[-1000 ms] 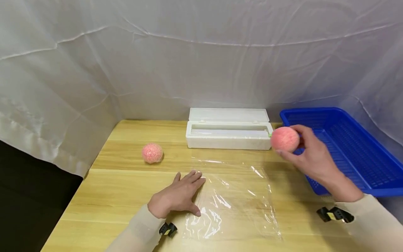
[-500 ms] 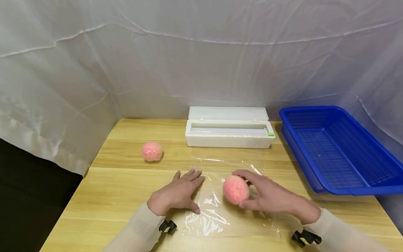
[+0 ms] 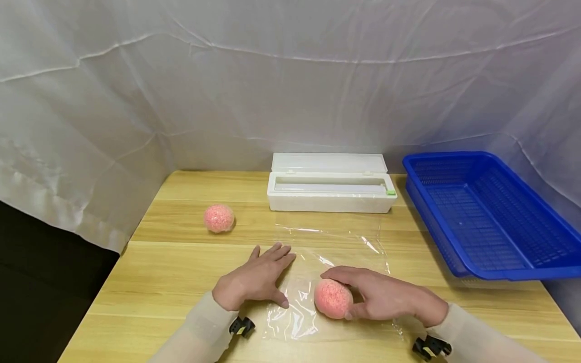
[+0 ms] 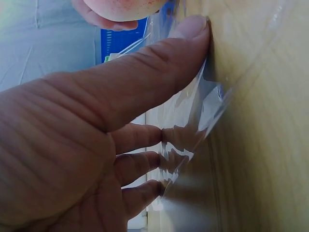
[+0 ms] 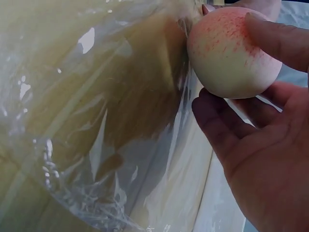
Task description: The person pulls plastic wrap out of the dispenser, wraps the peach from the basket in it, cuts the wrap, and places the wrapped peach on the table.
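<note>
My right hand (image 3: 386, 295) grips a pink-and-cream peach (image 3: 333, 298) low over a sheet of clear plastic film (image 3: 295, 317) on the table. In the right wrist view the peach (image 5: 231, 53) sits between thumb and fingers, close against the film; whether it bears weight on the film I cannot tell. With fingers spread, my left hand (image 3: 256, 280) rests on the film's left edge. Its fingertips touch the film (image 4: 186, 145) in the left wrist view. A second peach (image 3: 219, 218), seemingly wrapped in film, lies farther back on the left.
Behind the sheet stands a white cling film box (image 3: 331, 202), lid up, a roll inside and a green piece at its right end. A blue plastic basket (image 3: 436, 222) is at the right. The wooden table (image 3: 150, 287) ends at the left beside a pale curtain (image 3: 290, 101).
My right hand has brought the peach from beside the blue basket leftward and down to the middle of the film. My left hand has stayed in place.
</note>
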The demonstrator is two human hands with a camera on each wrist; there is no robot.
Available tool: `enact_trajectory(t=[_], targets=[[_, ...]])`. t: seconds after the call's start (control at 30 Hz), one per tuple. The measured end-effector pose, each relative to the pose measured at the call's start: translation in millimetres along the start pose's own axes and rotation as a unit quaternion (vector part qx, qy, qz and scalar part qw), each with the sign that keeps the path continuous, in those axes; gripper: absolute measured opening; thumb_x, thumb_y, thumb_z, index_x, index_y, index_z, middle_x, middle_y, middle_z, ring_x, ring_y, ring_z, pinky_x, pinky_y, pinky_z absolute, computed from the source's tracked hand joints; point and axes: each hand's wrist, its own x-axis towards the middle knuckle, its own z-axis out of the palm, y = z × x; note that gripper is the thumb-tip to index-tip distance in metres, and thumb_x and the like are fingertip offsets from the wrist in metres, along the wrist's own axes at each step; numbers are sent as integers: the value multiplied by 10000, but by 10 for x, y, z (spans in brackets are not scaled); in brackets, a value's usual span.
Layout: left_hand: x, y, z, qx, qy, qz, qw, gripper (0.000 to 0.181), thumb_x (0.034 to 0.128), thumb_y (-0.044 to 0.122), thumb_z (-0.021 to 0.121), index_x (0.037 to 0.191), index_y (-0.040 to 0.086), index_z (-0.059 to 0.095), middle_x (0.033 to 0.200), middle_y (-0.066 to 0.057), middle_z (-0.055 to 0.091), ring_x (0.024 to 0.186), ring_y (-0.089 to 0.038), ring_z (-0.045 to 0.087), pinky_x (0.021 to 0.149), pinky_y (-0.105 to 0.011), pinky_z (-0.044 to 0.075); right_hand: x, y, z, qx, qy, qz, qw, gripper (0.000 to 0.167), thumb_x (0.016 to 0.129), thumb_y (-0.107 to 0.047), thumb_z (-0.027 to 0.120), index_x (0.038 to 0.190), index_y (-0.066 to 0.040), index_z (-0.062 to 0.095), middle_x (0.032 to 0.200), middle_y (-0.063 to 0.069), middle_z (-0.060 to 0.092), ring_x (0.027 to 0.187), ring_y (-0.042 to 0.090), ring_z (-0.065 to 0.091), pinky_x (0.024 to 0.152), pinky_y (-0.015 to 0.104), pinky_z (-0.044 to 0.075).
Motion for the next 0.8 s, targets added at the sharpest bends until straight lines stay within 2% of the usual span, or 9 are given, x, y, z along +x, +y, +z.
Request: enact_trajectory(t=[0.2, 0.3, 0.43, 0.5, 0.6, 0.8], targets=[[-1, -5, 3, 33, 12, 15, 10000, 1107, 732, 491, 937, 1627, 125, 400, 1738, -108, 273, 1628, -324, 182, 1265, -703, 134, -39, -35, 27, -300, 74, 247, 9992, 712, 951, -243, 737, 1594, -146, 447, 1576, 17, 524, 1428, 247, 534, 1178, 475, 457], [-4, -9, 2, 33, 18, 24, 10000, 1111, 730, 495, 937, 1628, 124, 398, 1739, -110, 272, 1628, -327, 181, 1265, -705, 132, -52, -63, 85, -495, 320, 438, 9973, 803, 915, -374, 799, 1596, -152, 436, 1582, 15, 496, 1408, 226, 542, 1142, 462, 493], [-4, -11, 2, 46, 20, 38, 10000, 1114, 731, 500, 934, 1629, 122, 395, 1738, -112, 274, 1627, -332, 184, 1263, -707, 133, -39, -91, 195, -813, 871, 599, 9911, 960, 803, -525, 892, 1571, -146, 460, 1470, -27, 524, 1265, 130, 591, 1038, 394, 564], [-2, -10, 3, 44, 14, 40, 10000, 1113, 733, 500, 934, 1630, 123, 394, 1738, -110, 274, 1627, -331, 184, 1264, -706, 133, -30, -96, 246, -931, 1141, 566, 9875, 927, 776, -495, 920, 1521, -133, 504, 1400, -45, 549, 1205, 103, 602, 998, 380, 581], [1, -7, 3, 41, 7, 38, 10000, 1111, 735, 501, 932, 1631, 125, 393, 1738, -108, 273, 1628, -328, 183, 1267, -701, 134, -26, -99, 299, -995, 1381, 467, 9843, 827, 767, -414, 935, 1444, -137, 549, 1372, -46, 576, 1211, 102, 609, 992, 388, 588], [3, -9, 10, 55, 6, 22, 10000, 1114, 733, 504, 932, 1631, 126, 392, 1739, -105, 273, 1628, -325, 182, 1268, -698, 132, -27, -87, 342, -1057, 1482, 255, 9830, 805, 771, -372, 928, 1443, -131, 556, 1392, -53, 568, 1242, 109, 603, 1001, 388, 587]])
